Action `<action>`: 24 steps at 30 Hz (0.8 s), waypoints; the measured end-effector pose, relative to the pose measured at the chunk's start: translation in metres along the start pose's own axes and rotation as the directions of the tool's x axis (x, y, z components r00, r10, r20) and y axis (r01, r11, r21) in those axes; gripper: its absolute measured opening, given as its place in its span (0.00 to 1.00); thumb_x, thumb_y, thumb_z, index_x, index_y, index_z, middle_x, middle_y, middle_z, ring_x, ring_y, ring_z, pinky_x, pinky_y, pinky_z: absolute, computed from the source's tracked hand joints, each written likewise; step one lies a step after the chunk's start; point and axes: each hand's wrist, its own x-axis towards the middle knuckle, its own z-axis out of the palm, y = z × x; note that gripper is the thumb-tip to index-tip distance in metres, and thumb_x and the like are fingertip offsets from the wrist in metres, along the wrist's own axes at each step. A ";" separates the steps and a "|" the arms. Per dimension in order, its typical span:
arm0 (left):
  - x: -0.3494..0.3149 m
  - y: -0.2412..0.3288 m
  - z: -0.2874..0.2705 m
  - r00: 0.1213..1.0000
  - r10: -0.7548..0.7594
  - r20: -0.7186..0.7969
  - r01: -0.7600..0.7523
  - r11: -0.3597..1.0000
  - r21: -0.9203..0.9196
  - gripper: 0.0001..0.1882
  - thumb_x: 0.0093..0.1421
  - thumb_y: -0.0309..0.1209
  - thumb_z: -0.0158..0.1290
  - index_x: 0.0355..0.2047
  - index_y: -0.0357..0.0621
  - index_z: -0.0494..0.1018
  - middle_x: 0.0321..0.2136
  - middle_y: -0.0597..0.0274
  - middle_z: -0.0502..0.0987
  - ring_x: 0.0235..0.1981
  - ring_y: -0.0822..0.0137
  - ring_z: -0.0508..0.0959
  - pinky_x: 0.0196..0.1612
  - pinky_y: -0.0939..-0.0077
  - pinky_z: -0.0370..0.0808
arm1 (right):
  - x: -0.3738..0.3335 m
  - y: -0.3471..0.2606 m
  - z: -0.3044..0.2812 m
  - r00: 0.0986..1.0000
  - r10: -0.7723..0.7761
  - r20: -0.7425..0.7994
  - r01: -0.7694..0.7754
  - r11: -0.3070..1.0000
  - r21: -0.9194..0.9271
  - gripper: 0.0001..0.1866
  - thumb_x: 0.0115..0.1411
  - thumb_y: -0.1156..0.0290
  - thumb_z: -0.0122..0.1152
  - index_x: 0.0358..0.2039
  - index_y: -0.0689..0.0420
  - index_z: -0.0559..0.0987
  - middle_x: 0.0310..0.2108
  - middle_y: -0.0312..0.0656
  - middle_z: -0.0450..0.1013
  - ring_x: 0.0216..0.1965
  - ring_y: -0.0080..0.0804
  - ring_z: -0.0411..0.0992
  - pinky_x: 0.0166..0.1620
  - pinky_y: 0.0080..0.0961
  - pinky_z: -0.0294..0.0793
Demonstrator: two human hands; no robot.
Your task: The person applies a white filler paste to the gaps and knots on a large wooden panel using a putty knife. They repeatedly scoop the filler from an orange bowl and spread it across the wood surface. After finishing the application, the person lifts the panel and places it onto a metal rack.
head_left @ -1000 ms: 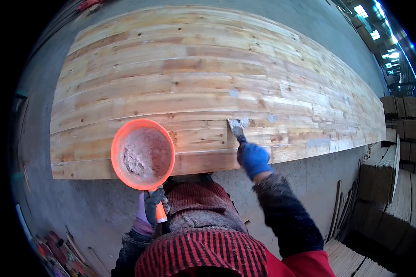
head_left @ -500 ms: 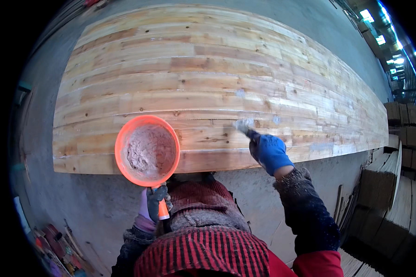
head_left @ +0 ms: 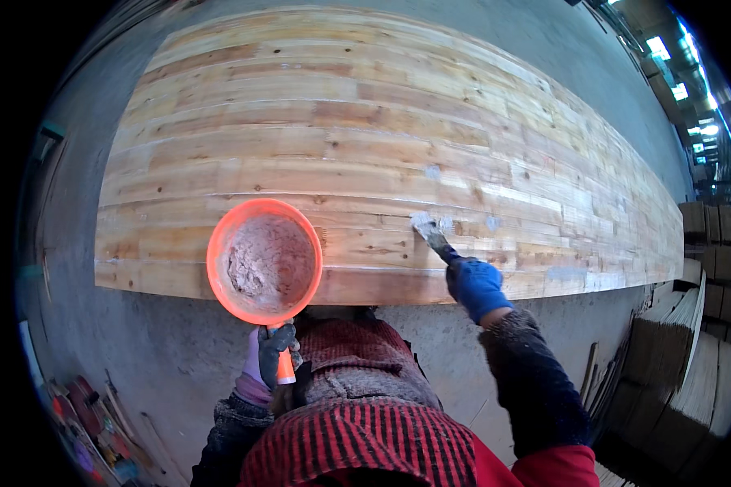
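While left hand (head_left: 270, 357) grips scoop (head_left: 264, 260), right hand (head_left: 475, 286) presses putty knife (head_left: 430, 233) onto panel (head_left: 317, 138).

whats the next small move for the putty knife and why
Probably draw the putty knife along the panel to press its filler flat. The right hand holds the blade tip on the wood with pale filler on it, and grey patches nearby look already filled. The left hand holds the orange bowl of filler close by for a reload.

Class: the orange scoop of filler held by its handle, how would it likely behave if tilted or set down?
The orange scoop is held by the left hand at its short handle, so it probably feels front-heavy. The lumpy filler looks pasty, likely clinging rather than spilling.
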 end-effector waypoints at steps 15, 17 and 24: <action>-0.001 0.003 -0.004 1.000 -0.017 0.001 0.017 0.998 0.060 0.14 0.56 0.31 0.57 0.41 0.40 0.69 0.25 0.66 0.69 0.21 0.72 0.72 0.22 0.76 0.74 | 0.012 0.033 -0.072 0.985 -0.172 -0.005 0.169 0.970 -0.176 0.12 0.59 0.63 0.52 0.39 0.50 0.82 0.33 0.44 0.80 0.35 0.43 0.79 0.33 0.44 0.77; 0.001 0.000 -0.003 0.999 -0.031 0.007 0.031 0.999 0.021 0.15 0.58 0.33 0.57 0.43 0.42 0.69 0.25 0.65 0.69 0.21 0.72 0.72 0.23 0.76 0.74 | 0.021 -0.003 -0.067 0.972 -0.184 -0.144 0.171 0.980 -0.100 0.12 0.59 0.64 0.52 0.37 0.50 0.82 0.33 0.46 0.80 0.34 0.43 0.79 0.33 0.45 0.77; -0.001 0.001 -0.009 1.000 -0.024 0.013 0.024 0.999 0.025 0.14 0.59 0.34 0.56 0.41 0.42 0.69 0.24 0.64 0.70 0.20 0.70 0.73 0.23 0.75 0.74 | 0.003 -0.017 -0.059 0.984 -0.174 0.029 0.177 0.978 -0.112 0.14 0.61 0.62 0.49 0.35 0.54 0.82 0.32 0.48 0.80 0.33 0.44 0.80 0.33 0.45 0.78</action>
